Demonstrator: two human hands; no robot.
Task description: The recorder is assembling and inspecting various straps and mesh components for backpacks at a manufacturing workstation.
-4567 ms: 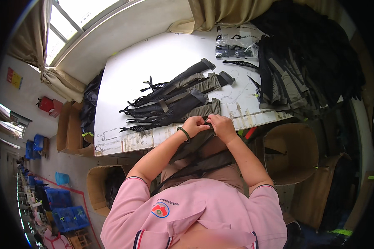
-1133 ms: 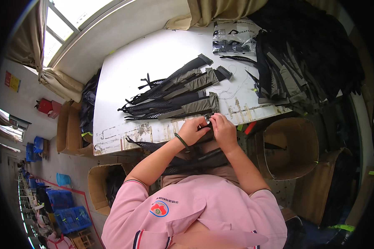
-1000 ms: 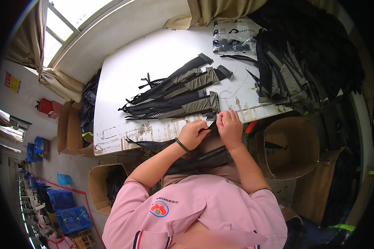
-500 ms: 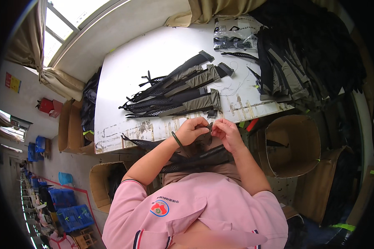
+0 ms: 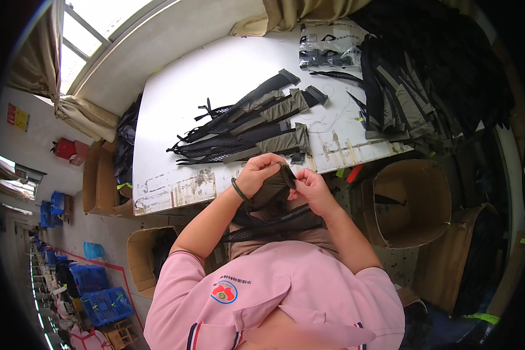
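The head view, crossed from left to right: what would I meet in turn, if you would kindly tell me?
Red-and-yellow wall sign, blue bucket, lower-left cardboard box, left hand, right hand (both hands hold dark olive fabric), open cardboard box at the right.

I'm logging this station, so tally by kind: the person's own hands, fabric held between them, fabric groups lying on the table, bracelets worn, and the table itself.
Hands: 2, left hand and right hand
Held dark fabric: 1
Fabric groups: 2, left group and right group; overlapping pieces not counted singly
Dark bracelet: 1
White table: 1
Total: 7
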